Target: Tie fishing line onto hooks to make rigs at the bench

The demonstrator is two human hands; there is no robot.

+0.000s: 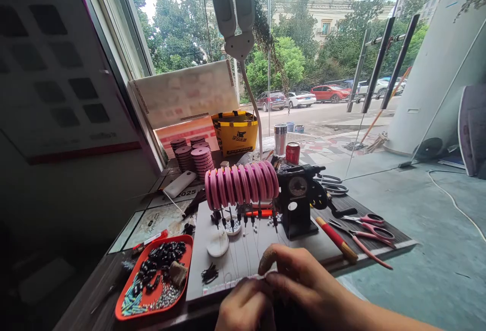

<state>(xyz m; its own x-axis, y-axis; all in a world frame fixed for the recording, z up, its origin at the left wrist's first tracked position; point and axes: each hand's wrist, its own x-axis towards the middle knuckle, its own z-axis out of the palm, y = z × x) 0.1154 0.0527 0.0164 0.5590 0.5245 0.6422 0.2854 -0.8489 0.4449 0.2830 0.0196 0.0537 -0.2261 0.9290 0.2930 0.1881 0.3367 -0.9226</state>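
Our left hand (pixel 245 306) and right hand (pixel 304 276) meet at the near edge of the grey mat (pixel 250 255), fingers pinched on fine lines we can barely see. Those thin lines from the pink spools (pixel 241 183) could tangle if we tug unevenly.

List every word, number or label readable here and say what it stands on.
"2025": on the printed mat on the desk, beside the white case.
Yellow bag: black logo and characters, too blurred to read.
Red can, board at the window: print unreadable.
Winder's dial: too small.
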